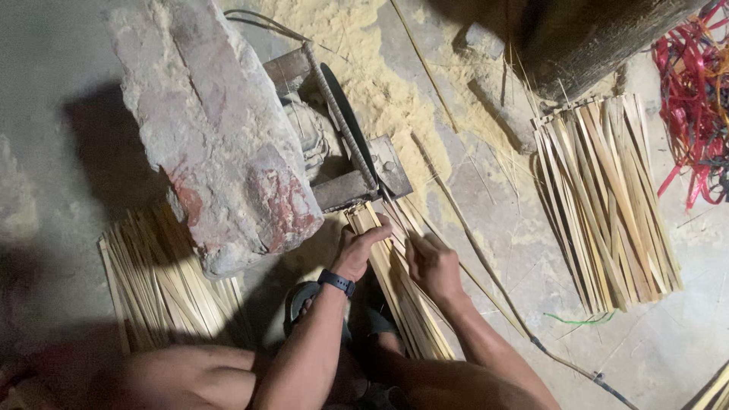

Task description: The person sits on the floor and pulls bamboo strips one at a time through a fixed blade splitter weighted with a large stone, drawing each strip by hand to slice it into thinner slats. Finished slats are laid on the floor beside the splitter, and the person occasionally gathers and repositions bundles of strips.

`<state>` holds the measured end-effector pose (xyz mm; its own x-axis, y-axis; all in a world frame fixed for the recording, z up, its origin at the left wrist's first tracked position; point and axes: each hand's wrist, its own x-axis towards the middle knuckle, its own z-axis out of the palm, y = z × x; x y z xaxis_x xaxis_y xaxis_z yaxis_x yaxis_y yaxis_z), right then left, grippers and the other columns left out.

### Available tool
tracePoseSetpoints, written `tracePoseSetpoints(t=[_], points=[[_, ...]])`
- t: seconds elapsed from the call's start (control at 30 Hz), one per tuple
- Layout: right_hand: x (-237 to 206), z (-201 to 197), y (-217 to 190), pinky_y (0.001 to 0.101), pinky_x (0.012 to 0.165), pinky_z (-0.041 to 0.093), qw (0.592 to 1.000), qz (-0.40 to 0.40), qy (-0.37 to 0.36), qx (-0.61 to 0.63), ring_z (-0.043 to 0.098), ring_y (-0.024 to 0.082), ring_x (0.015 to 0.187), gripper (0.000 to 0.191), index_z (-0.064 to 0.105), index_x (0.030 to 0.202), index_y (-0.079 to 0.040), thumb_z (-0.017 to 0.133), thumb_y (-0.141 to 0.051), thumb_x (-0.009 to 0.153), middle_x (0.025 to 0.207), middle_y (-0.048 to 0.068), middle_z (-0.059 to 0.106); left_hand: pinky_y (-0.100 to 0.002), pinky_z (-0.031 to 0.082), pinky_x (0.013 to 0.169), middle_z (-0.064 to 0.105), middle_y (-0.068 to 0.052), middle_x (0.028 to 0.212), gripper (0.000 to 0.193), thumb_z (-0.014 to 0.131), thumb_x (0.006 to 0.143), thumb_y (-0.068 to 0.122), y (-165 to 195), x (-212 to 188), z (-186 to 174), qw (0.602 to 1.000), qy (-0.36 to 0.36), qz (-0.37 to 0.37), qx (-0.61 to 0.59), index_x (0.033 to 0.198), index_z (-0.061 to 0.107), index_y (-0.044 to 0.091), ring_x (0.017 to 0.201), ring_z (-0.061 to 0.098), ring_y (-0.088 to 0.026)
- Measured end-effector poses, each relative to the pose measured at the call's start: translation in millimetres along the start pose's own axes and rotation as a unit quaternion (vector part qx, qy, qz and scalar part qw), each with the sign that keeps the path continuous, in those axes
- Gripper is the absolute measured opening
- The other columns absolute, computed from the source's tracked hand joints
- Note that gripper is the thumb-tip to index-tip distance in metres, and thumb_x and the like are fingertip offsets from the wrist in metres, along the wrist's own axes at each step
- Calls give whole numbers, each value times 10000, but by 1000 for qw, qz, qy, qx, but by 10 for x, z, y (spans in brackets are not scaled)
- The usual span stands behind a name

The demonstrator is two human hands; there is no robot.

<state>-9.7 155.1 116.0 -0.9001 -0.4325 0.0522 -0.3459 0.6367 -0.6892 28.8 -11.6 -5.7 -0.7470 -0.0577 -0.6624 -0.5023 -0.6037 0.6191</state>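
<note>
Bamboo strips [395, 281] lie in a long bundle on the concrete floor [493, 220], running from between the person's knees up to the circular saw blade [345, 121], their far ends just at the blade's guard plate [391, 167]. Both forearms reach forward and down, elbows bent, wrists close together over the bundle. The left hand [358, 247], with a dark watch [336, 282] on its wrist, is clenched around the upper part of the bundle, thumb laid along the top and pointing toward the blade. The right hand [431, 264] sits just beside it, fingers curled in a pinch on a few strips at the bundle's right edge; how many it holds I cannot make out.

A big weathered stone block [220, 137] rests on the saw's body. Sawdust [364, 53] is heaped behind the blade. One stack of cut strips [607, 205] lies well off to the right, another [159, 281] to the left beside the block, and red plastic strapping [695, 99] is tangled in the corner.
</note>
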Motion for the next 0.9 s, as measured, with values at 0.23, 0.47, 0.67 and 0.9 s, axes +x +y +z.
tracePoseSetpoints(t=[0.23, 0.47, 0.67, 0.9], points=[[474, 79, -108, 372, 568, 584, 995, -90, 34, 15, 681, 240, 638, 254, 743, 1133, 12, 676, 18, 888, 860, 151, 713, -472, 348, 1218, 648, -253, 1352, 590, 849, 820, 211, -95, 132, -80, 999, 11, 36, -30, 1181, 458, -45, 1381, 559, -337], [-146, -178, -107, 360, 527, 575, 989, -102, 51, -94, 664, 278, 605, 269, 750, 1054, 12, 685, -125, 832, 833, 146, 687, -491, 441, 1132, 679, -356, 1220, 358, 802, 983, 125, 41, -55, 51, 988, -95, 110, -61, 1195, 669, -131, 1108, 655, -322], [46, 21, -5, 402, 512, 518, 1000, -5, 6, -18, 634, 272, 523, 101, 758, 955, -4, 673, -38, 915, 723, 168, 652, -333, 398, 1128, 745, -165, 1229, 395, 760, 842, 153, -36, 42, -3, 999, -2, -11, 50, 1164, 720, -73, 1219, 669, -223], [443, 64, -109, 409, 544, 525, 999, -42, 0, 17, 636, 277, 566, 193, 727, 1036, 13, 672, -18, 854, 766, 161, 655, -585, 354, 1097, 592, -390, 1379, 555, 783, 849, 154, -107, 94, -58, 999, 36, -8, 39, 1244, 620, -201, 1269, 525, -494]])
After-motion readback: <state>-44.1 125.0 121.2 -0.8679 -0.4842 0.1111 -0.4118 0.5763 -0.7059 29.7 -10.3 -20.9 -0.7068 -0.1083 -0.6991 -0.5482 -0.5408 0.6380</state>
